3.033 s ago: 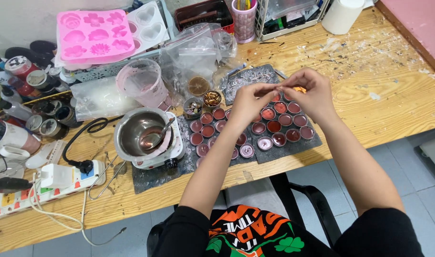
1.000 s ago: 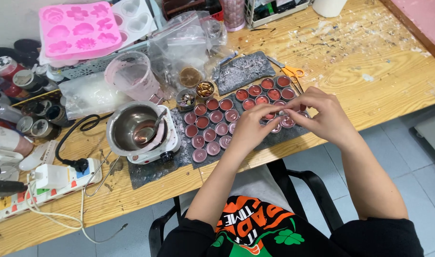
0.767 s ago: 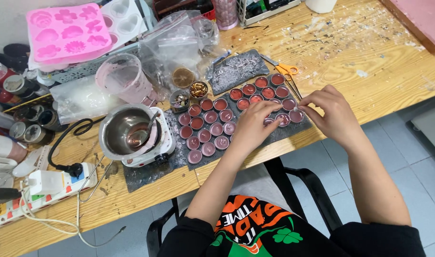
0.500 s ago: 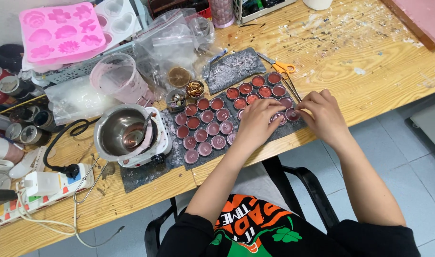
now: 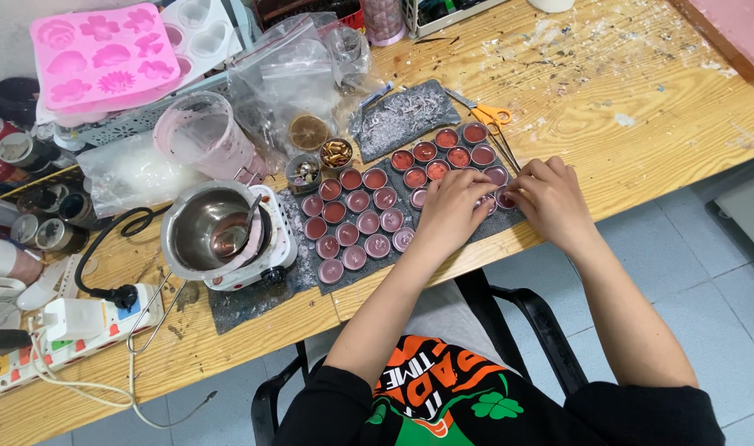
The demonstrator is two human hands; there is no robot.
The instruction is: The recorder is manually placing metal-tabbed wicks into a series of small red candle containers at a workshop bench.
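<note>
Several small round tins (image 5: 360, 223) of red and pink wax stand in rows on dark mats (image 5: 401, 116) on the wooden table (image 5: 641, 107). My left hand (image 5: 451, 206) and my right hand (image 5: 550, 198) lie low over the rightmost tins by the table's front edge. Their fingertips meet and pinch on one small tin (image 5: 502, 198) between them. Part of that row is hidden under my fingers.
A steel melting pot (image 5: 216, 227) with a spoon sits on a white hotplate left of the tins, its cable running to a power strip (image 5: 55, 339). Behind are a pink jug (image 5: 199, 132), a pink silicone mould (image 5: 104, 54), plastic bags (image 5: 294, 66) and orange scissors (image 5: 492, 116). A black chair (image 5: 534, 322) is below me.
Three seconds ago both hands were raised over the tins, pinching something small. They have come down onto the front right tins and have stayed there for the last second.
</note>
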